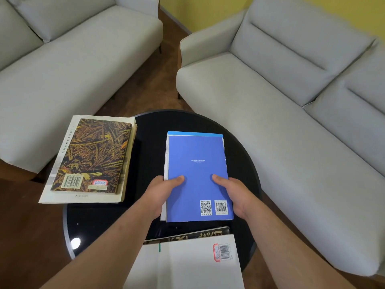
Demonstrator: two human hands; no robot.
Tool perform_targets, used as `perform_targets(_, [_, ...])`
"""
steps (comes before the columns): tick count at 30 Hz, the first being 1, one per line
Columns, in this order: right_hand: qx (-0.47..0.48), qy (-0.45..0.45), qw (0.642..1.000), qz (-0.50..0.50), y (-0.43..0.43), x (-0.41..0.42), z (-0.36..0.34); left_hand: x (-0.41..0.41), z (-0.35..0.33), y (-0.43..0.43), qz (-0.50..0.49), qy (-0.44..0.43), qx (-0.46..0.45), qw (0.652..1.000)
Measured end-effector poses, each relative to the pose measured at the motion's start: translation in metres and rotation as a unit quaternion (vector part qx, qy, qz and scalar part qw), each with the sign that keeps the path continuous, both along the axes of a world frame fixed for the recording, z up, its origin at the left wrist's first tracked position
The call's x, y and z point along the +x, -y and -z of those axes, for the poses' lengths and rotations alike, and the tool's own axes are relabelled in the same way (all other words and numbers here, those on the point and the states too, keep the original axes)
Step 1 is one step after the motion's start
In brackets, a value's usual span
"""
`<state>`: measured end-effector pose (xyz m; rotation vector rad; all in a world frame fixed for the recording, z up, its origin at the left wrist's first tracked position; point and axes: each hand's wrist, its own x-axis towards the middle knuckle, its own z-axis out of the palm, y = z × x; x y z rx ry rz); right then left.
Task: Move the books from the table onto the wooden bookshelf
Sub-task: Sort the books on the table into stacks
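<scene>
A blue book tops a small stack at the middle of the round black table, back cover up with a barcode. My left hand grips the stack's left edge, thumb on the cover. My right hand grips its right edge the same way. A brown-patterned book lies on a larger cream book at the table's left, overhanging the rim. A white book with a red-framed barcode label lies on a dark book at the near edge. The wooden bookshelf is out of view.
A grey sofa stands to the far left and another grey sofa to the right, close to the table. Brown floor runs between them toward a yellow wall.
</scene>
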<state>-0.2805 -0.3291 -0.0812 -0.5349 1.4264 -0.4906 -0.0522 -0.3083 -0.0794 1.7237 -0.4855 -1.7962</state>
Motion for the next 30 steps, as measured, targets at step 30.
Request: perform_targets(30, [0.062,0.126,0.985,0.105,0.0,0.007,-0.013,0.021,-0.012,0.034,0.055,-0.147,0.071,0.985])
